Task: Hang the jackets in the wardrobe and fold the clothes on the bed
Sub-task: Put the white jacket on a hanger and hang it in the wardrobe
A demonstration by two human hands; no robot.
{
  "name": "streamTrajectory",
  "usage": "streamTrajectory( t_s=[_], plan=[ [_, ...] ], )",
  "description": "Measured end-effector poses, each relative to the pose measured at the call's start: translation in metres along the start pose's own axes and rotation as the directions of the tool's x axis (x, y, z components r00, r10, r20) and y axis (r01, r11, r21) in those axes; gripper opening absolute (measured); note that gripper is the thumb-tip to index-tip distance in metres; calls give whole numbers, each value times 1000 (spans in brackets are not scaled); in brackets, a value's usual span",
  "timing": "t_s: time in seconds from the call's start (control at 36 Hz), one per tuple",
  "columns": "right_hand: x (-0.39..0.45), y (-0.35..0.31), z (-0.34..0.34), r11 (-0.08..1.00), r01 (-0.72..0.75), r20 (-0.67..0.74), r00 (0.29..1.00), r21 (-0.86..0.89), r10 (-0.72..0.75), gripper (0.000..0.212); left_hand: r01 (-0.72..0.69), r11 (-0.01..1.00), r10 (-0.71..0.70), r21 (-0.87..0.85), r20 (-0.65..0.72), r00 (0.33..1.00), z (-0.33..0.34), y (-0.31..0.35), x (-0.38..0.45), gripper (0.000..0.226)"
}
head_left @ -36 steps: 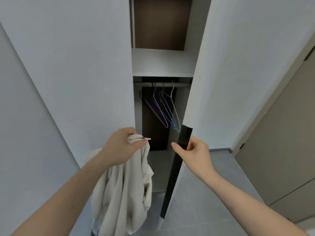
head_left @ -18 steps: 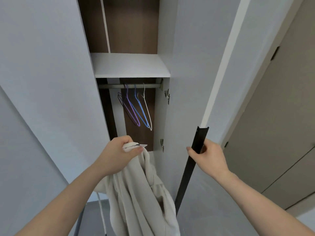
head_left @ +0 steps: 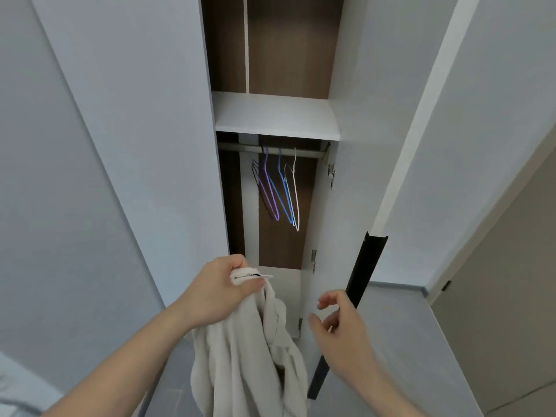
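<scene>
- A view from the person's head, looking into an open wardrobe (head_left: 168, 145) with pale grey doors and a dark brown inside.
- The left hand (head_left: 216, 293) is raised in front of the wardrobe opening. Its grip is closed: fingers and thumb are curled round the collar of a cream jacket (head_left: 246, 356).
- The jacket hangs from that hand in loose folds, down past the lower edge of the view. It is outside the wardrobe, just before the opening.
- A small white label (head_left: 249, 276) sticks out at the collar beside the thumb. It bears a dark line of print, too small and blurred to read.
- The right hand (head_left: 340, 329) is in the air just beside the black handle strip (head_left: 361, 284) on the edge of the right door (head_left: 451, 145). Its grip is open, fingers loosely bent and holding nothing. It seems to be just clear of the strip.
- Inside, a white shelf (head_left: 275, 115) sits above a metal rail (head_left: 285, 150).
- Four bare wire hangers (head_left: 278, 191) hang on the rail close together: black, purple, blue and white, from left to right.
- Metal hinges (head_left: 331, 176) show on the inner right side.
- A grey floor (head_left: 406, 326) lies below on the right.
</scene>
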State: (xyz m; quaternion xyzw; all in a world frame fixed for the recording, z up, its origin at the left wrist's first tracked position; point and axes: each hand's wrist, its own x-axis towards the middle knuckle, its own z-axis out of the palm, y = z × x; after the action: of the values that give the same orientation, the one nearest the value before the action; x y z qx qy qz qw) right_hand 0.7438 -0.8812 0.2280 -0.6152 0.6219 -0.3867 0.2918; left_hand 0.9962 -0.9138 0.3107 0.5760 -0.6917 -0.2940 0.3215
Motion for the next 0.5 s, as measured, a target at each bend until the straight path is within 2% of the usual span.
streamTrajectory(
  t_s=[0.11, 0.22, 0.39, 0.5],
  plan=[
    [22, -13, 22, 1000, 13, 162, 987, 2, -13, 33, 77, 997, -76, 17, -51, 996, -15, -5, -15, 33],
    [52, -39, 49, 998, 43, 236, 970, 45, -53, 33, 156, 988, -153, 12, -142, 978, -46, -19, -30, 32],
    [115, -89, 104, 995, 84, 344, 934, 59, -99, 62, 224, 973, -199, 45, -319, 927, -102, -49, -45, 30],
    [165, -122, 144, 996, 83, 357, 929, 45, -94, 75, 233, 967, -181, 107, -357, 916, -139, -71, -44, 27]
  ],
)
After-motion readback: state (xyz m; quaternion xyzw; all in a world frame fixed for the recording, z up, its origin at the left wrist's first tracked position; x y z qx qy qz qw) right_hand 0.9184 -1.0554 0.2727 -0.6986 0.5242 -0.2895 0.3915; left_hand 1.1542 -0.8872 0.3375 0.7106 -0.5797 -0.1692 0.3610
